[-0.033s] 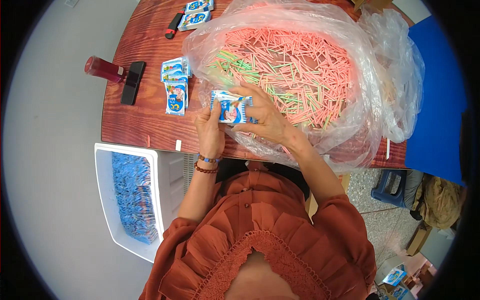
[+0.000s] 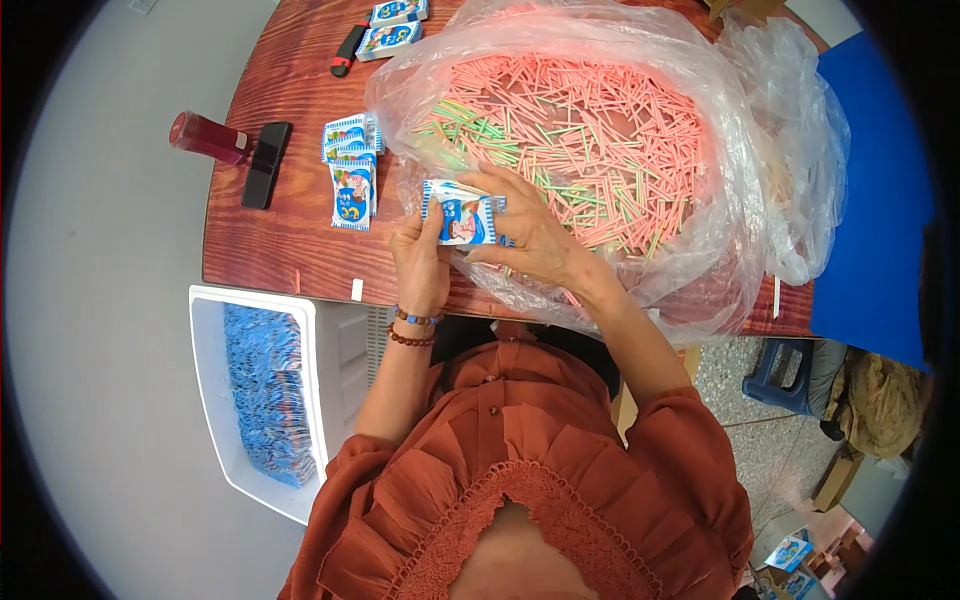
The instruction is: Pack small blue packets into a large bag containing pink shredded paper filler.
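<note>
Holding a small packet at the edge of the stick bag

Spreading across most of the wooden table (image 2: 290,250) in front of me is a big clear plastic bag (image 2: 760,150), its mouth pulled wide, filled with a heap of thin pink and green sticks (image 2: 590,130). Down at my left, below the table edge, stands a white bin (image 2: 330,400) holding a stack of blue packets (image 2: 262,390). My rust-coloured blouse fills the bottom of my view, and both forearms rise from it toward the near rim of the bag.

My right hand (image 2: 535,235) lies over the bag's front edge, fingers curled around the right side of a small blue and white packet (image 2: 462,218). My left hand (image 2: 422,262) pinches the same packet from its lower left corner, thumb on top, so both hands grip it together just where the sticks begin. Beaded bracelets (image 2: 412,328) circle my left wrist.

Left of the packet, a short pile of matching packets (image 2: 352,175) rests on the wood, near but apart from my hands. Farther left lie a black phone (image 2: 266,164) and a red bottle (image 2: 208,138) on its side, close together. At the table's far end sit two more packets (image 2: 392,25) and a small black and red object (image 2: 346,50) beside them.
</note>
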The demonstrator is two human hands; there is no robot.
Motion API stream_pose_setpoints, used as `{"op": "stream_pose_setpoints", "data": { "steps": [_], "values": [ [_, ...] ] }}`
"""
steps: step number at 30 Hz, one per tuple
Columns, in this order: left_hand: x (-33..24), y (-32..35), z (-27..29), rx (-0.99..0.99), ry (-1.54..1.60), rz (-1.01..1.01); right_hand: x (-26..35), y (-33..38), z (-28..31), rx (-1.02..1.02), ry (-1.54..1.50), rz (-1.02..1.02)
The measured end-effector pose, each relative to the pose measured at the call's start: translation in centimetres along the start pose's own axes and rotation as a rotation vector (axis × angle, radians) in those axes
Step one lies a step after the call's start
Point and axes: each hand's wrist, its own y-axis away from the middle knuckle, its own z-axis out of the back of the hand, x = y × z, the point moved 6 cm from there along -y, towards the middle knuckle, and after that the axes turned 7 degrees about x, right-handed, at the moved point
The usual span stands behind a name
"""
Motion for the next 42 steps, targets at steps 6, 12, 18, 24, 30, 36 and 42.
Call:
{"op": "stream_pose_setpoints", "data": {
  "steps": [6, 12, 18, 24, 30, 36, 42],
  "values": [
    [0.4, 0.4, 1.7, 0.059, -0.074, -0.034, 0.4, -1.0, -0.7, 0.175, 0.125, 0.083],
    [-1.7, 0.5, 3.4, -0.03, -0.07, -0.127, -5.5, -4.8, 2.7, -0.012, -0.422, -0.341],
    [-1.6, 0.3, 4.0, -0.075, -0.007, -0.097, -11.6, -13.3, 1.3, 0.176, 0.412, -0.481],
    [-1.9, 0.1, 4.5, -0.052, 0.028, -0.114, -15.8, -16.5, -2.1, 0.314, 0.47, -0.54],
    [-1.5, -0.1, 4.8, -0.04, 0.045, -0.058, -17.4, -16.3, -2.2, 0.475, 0.371, -0.487],
    [-1.6, 0.0, 5.2, -0.037, 0.058, -0.073, -15.8, -14.2, 0.4, 0.262, -0.023, -0.529],
    [-1.3, 0.0, 4.9, -0.041, 0.053, -0.064, -15.8, -13.1, 1.2, 0.37, -0.182, -0.718]
  ]
}}
